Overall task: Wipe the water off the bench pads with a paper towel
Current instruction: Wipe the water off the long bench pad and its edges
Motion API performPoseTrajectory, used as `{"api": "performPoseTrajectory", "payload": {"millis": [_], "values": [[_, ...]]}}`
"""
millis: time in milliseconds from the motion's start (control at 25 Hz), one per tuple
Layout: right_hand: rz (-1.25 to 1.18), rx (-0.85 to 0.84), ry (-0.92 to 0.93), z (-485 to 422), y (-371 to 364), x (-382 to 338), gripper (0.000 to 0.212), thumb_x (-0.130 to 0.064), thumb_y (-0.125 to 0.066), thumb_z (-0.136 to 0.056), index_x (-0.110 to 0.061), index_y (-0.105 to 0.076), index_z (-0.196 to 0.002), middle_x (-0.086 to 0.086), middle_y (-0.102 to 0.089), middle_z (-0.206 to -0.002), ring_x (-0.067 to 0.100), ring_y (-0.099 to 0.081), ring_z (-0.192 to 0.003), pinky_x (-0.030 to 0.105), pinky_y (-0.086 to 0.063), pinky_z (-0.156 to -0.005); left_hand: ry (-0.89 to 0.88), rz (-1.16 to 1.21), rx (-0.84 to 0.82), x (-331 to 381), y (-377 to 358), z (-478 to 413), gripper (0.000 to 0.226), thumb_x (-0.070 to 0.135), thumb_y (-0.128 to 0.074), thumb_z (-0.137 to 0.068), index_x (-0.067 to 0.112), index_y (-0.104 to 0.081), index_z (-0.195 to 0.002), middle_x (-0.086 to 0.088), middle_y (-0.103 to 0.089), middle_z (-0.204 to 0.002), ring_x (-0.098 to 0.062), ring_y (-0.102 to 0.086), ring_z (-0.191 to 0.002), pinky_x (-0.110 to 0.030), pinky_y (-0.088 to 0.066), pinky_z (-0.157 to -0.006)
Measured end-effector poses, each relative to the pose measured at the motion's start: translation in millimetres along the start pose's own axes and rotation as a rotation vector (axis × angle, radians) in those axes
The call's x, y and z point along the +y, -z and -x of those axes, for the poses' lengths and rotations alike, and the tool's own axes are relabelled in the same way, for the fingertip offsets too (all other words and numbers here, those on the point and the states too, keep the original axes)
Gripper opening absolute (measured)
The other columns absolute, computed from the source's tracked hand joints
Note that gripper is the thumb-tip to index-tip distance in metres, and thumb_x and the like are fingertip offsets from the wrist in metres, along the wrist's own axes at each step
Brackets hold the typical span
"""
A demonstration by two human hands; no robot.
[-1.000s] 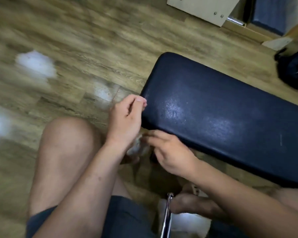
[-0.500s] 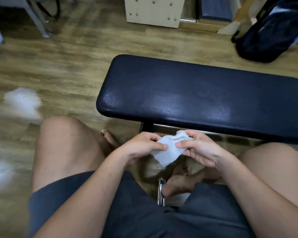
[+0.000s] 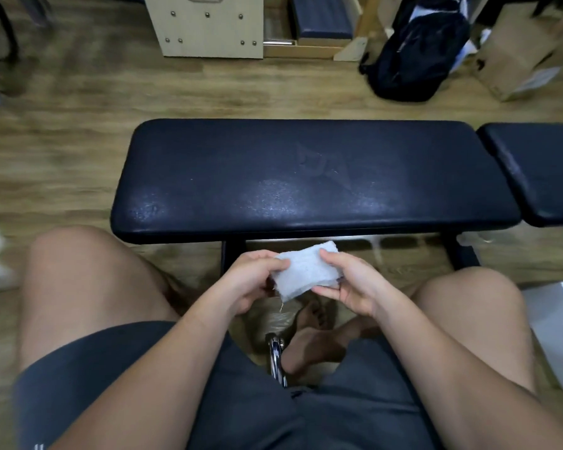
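Now paper towel [image 3: 306, 271] flatter between both hands.

Soft, even indoor light falls from above, fairly bright with no hard shadows. A pale sheen glares off the near half of the dark worktop pad [image 3: 312, 180]. The wooden floor [image 3: 78, 131] at left smears with motion blur, and the far corners bend from wide-angle distortion. The centre stays reasonably sharp.
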State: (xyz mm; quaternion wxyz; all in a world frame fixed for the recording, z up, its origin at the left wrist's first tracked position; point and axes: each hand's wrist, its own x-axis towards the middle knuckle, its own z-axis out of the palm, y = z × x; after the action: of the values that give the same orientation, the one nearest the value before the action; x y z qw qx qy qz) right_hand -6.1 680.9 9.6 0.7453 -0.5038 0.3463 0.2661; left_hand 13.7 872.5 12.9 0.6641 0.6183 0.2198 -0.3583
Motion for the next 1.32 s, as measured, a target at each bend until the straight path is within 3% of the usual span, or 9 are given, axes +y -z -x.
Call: {"api": "performPoseTrajectory", "payload": {"millis": [200, 400, 520, 640, 760, 880, 1080, 1240, 1320], "values": [[-0.255, 0.06, -0.105, -20, -26, -1, 0.017, -0.003, -0.054, -0.094, 0.007, -0.059, -0.107, 0.02, -0.073, -0.077, 0.025, -0.073, -0.065, 0.028, -0.057, -0.049, 0.125, 0.398, 0.085, 1, 17, -9, 0.009, 0.009, -0.066, -0.088, 0.008, -0.065, -0.096, -0.008, -0.07, -0.079, -0.016, -0.065, -0.069, -0.026, -0.053, -0.052], [-0.322, 0.157, -0.112, -41, -84, -26, 0.014, 0.01, -0.044, -0.091, 0.012, -0.057, -0.086, 0.024, -0.065, -0.075, 0.027, -0.069, -0.052, 0.029, -0.058, -0.049, 0.142, 0.779, 0.173, 0, 34, -21, 0.007, 0.001, -0.062, -0.09, 0.003, -0.063, -0.083, -0.008, -0.069, -0.059, -0.016, -0.061, -0.065, -0.019, -0.054, -0.047], [-0.353, 0.134, -0.171, -44, -134, -17, 0.014, 0.013, -0.044, -0.09, 0.013, -0.057, -0.087, 0.026, -0.061, -0.088, 0.032, -0.068, -0.076, 0.033, -0.06, -0.06, 0.11, 0.945, 0.306, 11, 74, -22, 0.017, 0.001, -0.055, -0.092, 0.003, -0.059, -0.076, -0.006, -0.064, -0.049, -0.011, -0.059, -0.051, -0.015, -0.049, -0.041], [-0.356, -0.011, -0.295, -54, -205, 5, 0.018, 0.013, -0.043, -0.091, 0.02, -0.057, -0.1, 0.03, -0.061, -0.101, 0.037, -0.063, -0.106, 0.034, -0.056, -0.073, 0.071, 1.206, 0.48, 16, 136, -8, 0.02, 0.004, -0.055, -0.092, 0.002, -0.057, -0.072, -0.007, -0.059, -0.059, -0.011, -0.055, -0.053, -0.015, -0.049, -0.04], [-0.39, -0.074, -0.33, -62, -259, 18, 0.019, 0.015, -0.041, -0.091, 0.021, -0.056, -0.101, 0.032, -0.059, -0.103, 0.04, -0.06, -0.11, 0.035, -0.056, -0.078, -0.032, 1.416, 0.603, 21, 177, 5, 0.018, 0.008, -0.06, -0.091, 0.003, -0.059, -0.073, -0.006, -0.063, -0.06, -0.009, -0.059, -0.053, -0.016, -0.053, -0.046], [-0.366, -0.051, -0.291, -60, -246, 19, 0.02, 0.014, -0.042, -0.09, 0.024, -0.055, -0.101, 0.034, -0.061, -0.096, 0.04, -0.063, -0.101, 0.036, -0.058, -0.077, -0.088, 1.433, 0.572, 26, 159, 2, 0.016, 0.005, -0.057, -0.091, 0.006, -0.059, -0.075, -0.005, -0.065, -0.066, -0.007, -0.061, -0.056, -0.015, -0.056, -0.054], [-0.393, 0.129, -0.22, -39, -167, -4, 0.023, 0.012, -0.049, -0.075, 0.025, -0.06, -0.091, 0.035, -0.067, -0.088, 0.038, -0.072, -0.072, 0.031, -0.06, -0.06, 0.108, 1.341, 0.354, 20, 89, -16, 0.008, 0.0, -0.059, -0.087, -0.004, -0.062, -0.094, -0.015, -0.066, -0.091, -0.015, -0.065, -0.065, -0.02, -0.057, -0.051], [-0.451, 0.132, -0.275, -40, -185, 1, 0.022, 0.012, -0.046, -0.082, 0.025, -0.06, -0.092, 0.036, -0.067, -0.086, 0.037, -0.071, -0.078, 0.032, -0.06, -0.061, 0.126, 1.405, 0.369, 21, 101, -14, 0.006, 0.001, -0.058, -0.088, -0.002, -0.062, -0.091, -0.013, -0.065, -0.093, -0.015, -0.064, -0.063, -0.019, -0.055, -0.049], [-0.411, 0.032, -0.343, -47, -230, 12, 0.02, 0.014, -0.045, -0.084, 0.027, -0.06, -0.088, 0.033, -0.066, -0.095, 0.035, -0.067, -0.099, 0.032, -0.058, -0.071, 0.005, 1.466, 0.441, 27, 138, -4, 0.014, 0.003, -0.052, -0.093, 0.005, -0.058, -0.081, -0.007, -0.061, -0.085, -0.01, -0.059, -0.067, -0.016, -0.056, -0.052]]}}
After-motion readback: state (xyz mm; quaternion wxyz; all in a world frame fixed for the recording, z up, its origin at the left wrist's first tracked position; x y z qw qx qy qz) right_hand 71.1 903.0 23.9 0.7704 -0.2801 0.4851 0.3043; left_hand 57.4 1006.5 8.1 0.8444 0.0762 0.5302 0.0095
